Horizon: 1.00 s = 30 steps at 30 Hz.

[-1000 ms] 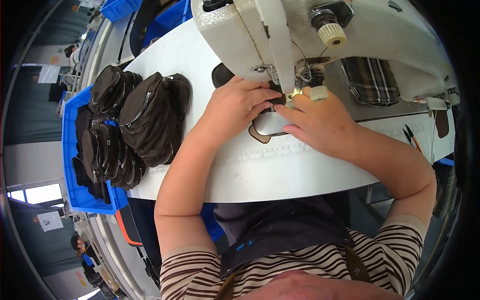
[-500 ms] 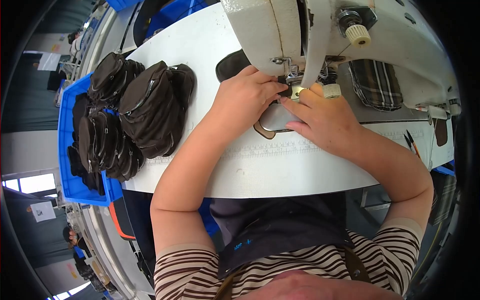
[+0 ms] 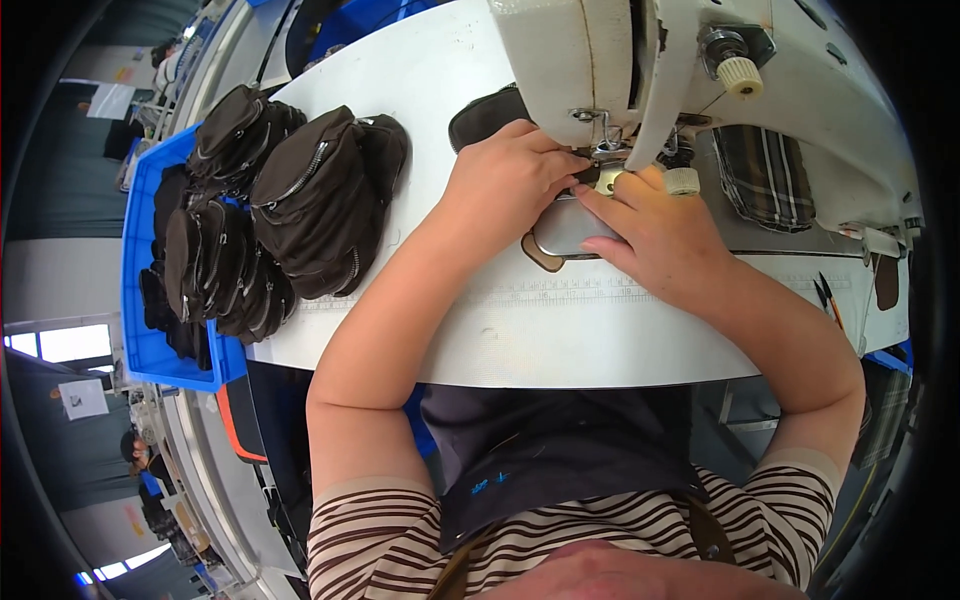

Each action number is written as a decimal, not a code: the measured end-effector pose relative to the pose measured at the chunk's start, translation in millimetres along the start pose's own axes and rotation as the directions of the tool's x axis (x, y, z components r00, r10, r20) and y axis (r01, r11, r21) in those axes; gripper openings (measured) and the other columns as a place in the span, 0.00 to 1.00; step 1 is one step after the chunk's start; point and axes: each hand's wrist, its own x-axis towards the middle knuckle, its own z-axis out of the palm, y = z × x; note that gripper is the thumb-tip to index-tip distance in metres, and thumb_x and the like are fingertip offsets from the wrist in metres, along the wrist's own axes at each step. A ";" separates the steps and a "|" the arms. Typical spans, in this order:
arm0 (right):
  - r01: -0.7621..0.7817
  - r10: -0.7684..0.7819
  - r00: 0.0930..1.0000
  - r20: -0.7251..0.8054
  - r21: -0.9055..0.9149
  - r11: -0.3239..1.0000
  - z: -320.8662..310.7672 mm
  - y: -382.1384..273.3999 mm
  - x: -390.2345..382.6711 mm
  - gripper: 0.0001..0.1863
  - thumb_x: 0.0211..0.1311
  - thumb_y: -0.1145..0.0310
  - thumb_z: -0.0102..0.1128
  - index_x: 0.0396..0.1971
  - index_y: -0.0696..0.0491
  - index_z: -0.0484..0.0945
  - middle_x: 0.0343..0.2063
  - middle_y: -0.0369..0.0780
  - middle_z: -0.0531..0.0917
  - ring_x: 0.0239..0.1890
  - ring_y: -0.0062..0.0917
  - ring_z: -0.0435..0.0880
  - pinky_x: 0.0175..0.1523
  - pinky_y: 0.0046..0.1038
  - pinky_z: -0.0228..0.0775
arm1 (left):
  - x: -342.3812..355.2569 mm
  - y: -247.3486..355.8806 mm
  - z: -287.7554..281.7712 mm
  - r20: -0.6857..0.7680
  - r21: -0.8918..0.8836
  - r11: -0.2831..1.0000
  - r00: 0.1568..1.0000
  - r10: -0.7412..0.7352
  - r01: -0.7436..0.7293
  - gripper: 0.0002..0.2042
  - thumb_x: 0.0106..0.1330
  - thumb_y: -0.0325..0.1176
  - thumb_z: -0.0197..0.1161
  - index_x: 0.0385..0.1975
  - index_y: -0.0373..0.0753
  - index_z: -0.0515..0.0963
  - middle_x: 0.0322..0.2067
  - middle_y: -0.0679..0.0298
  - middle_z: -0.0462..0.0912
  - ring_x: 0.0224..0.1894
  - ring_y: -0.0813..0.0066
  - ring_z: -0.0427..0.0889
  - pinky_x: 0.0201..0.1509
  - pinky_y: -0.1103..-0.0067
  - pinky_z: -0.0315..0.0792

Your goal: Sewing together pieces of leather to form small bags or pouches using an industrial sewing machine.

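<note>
At the white sewing machine, both my hands meet beside the presser foot. My left hand comes from the left, its fingers closed on a small dark fabric piece next to the needle area. From the other side my right hand has its index fingertip at the same piece, other fingers curled near the foot and thumb apart over the metal plate. A rounded dark padded piece lies behind my left hand. How far the small piece runs under the foot is hidden.
Several dark zippered bags are piled at the left, partly in a blue bin at the table edge. Plaid fabric lies under the machine arm. Pens rest at the right. A printed ruler strip crosses the table.
The whole view has shifted slightly, so the table and machine sit a little farther right. Both hands stay at the presser foot with the dark fabric piece; little else differs.
</note>
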 end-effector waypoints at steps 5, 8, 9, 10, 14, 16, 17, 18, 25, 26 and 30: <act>0.001 -0.001 0.999 -0.053 -0.013 1.000 2.5 1.0 0.8 0.28 0.64 0.50 0.72 0.59 0.49 0.83 0.35 0.35 0.79 0.32 0.31 0.80 0.43 0.34 0.71 | 1.8 -3.7 1.6 0.013 -0.010 1.000 1.000 -0.012 0.012 0.10 0.64 0.33 0.69 0.43 0.47 0.91 0.45 0.73 0.89 0.49 0.69 0.85 0.47 0.74 0.83; -0.007 0.006 0.999 -0.047 -0.005 1.000 1.4 -0.6 1.8 0.27 0.64 0.50 0.71 0.58 0.50 0.83 0.35 0.36 0.80 0.32 0.32 0.81 0.43 0.35 0.71 | 0.4 -4.6 0.6 0.008 -0.031 0.999 1.000 -0.021 0.021 0.09 0.64 0.33 0.69 0.43 0.46 0.91 0.44 0.72 0.89 0.49 0.68 0.85 0.49 0.73 0.82; -0.010 0.010 0.999 -0.050 -0.007 1.000 0.8 -0.4 1.3 0.27 0.64 0.50 0.71 0.58 0.50 0.83 0.35 0.36 0.80 0.32 0.32 0.81 0.43 0.35 0.71 | 0.1 -5.1 0.0 0.016 -0.061 0.998 1.000 -0.027 0.028 0.10 0.64 0.34 0.70 0.44 0.46 0.90 0.45 0.71 0.89 0.49 0.67 0.85 0.50 0.72 0.82; -0.020 0.021 0.998 -0.053 0.018 1.000 0.7 0.4 1.0 0.26 0.65 0.50 0.71 0.57 0.50 0.84 0.34 0.36 0.81 0.33 0.33 0.82 0.43 0.36 0.72 | -0.1 -5.8 -1.1 0.024 -0.090 0.995 0.999 -0.032 0.034 0.11 0.63 0.34 0.71 0.45 0.45 0.90 0.45 0.70 0.89 0.49 0.65 0.85 0.51 0.71 0.82; -0.099 0.098 0.995 0.014 0.091 0.991 -1.5 2.3 -1.5 0.25 0.61 0.57 0.74 0.57 0.49 0.84 0.39 0.38 0.80 0.46 0.33 0.81 0.43 0.35 0.79 | -9.2 -7.5 -12.8 0.068 -0.289 0.948 0.991 -0.117 0.132 0.14 0.60 0.36 0.75 0.46 0.44 0.86 0.46 0.67 0.88 0.51 0.60 0.84 0.54 0.68 0.80; -0.094 0.094 0.996 0.011 0.087 0.992 -2.3 2.4 -0.6 0.24 0.61 0.57 0.74 0.56 0.49 0.84 0.39 0.38 0.80 0.46 0.34 0.81 0.42 0.35 0.78 | -12.0 -8.7 -17.3 0.112 -0.285 0.941 0.981 -0.158 0.184 0.16 0.59 0.36 0.77 0.44 0.43 0.82 0.46 0.64 0.86 0.53 0.58 0.82 0.55 0.66 0.79; -0.085 0.085 0.996 0.013 0.087 0.993 -2.3 2.0 -0.1 0.24 0.62 0.56 0.73 0.56 0.49 0.84 0.38 0.38 0.80 0.45 0.34 0.82 0.42 0.35 0.78 | -12.1 -8.1 -17.9 0.108 -0.287 0.942 0.983 -0.150 0.175 0.16 0.59 0.36 0.77 0.44 0.43 0.82 0.46 0.64 0.86 0.53 0.58 0.82 0.55 0.66 0.79; -0.091 0.090 0.996 0.013 0.073 0.993 -1.7 3.3 -0.6 0.24 0.62 0.56 0.73 0.56 0.49 0.84 0.38 0.38 0.80 0.45 0.34 0.82 0.42 0.35 0.78 | -9.6 -7.1 -16.7 0.161 -0.265 0.940 0.971 -0.177 0.215 0.16 0.58 0.36 0.77 0.42 0.42 0.81 0.45 0.63 0.85 0.53 0.57 0.82 0.55 0.66 0.79; -0.068 0.070 0.996 -0.051 0.038 0.997 -2.0 0.4 -4.1 0.22 0.64 0.53 0.71 0.51 0.51 0.85 0.31 0.39 0.81 0.33 0.39 0.82 0.39 0.40 0.75 | -11.3 7.3 -29.2 0.229 -0.273 0.938 0.962 -0.151 0.212 0.24 0.53 0.31 0.77 0.51 0.43 0.77 0.49 0.61 0.83 0.57 0.56 0.80 0.58 0.67 0.77; -0.054 0.055 0.997 -0.051 0.025 0.998 -3.4 -0.7 -3.3 0.22 0.63 0.53 0.71 0.51 0.51 0.85 0.31 0.40 0.80 0.33 0.38 0.83 0.39 0.40 0.75 | -15.3 5.3 -30.0 0.219 -0.282 0.938 0.965 -0.144 0.204 0.24 0.53 0.31 0.77 0.51 0.43 0.77 0.49 0.61 0.83 0.57 0.56 0.80 0.58 0.67 0.77; -0.052 0.051 0.999 0.011 0.010 0.999 -12.0 -4.8 4.0 0.23 0.64 0.51 0.70 0.51 0.51 0.85 0.31 0.39 0.81 0.33 0.37 0.84 0.38 0.39 0.77 | -25.6 1.8 -30.0 0.165 -0.331 0.942 0.986 -0.007 0.062 0.27 0.54 0.26 0.72 0.56 0.43 0.74 0.53 0.60 0.82 0.62 0.56 0.78 0.63 0.66 0.76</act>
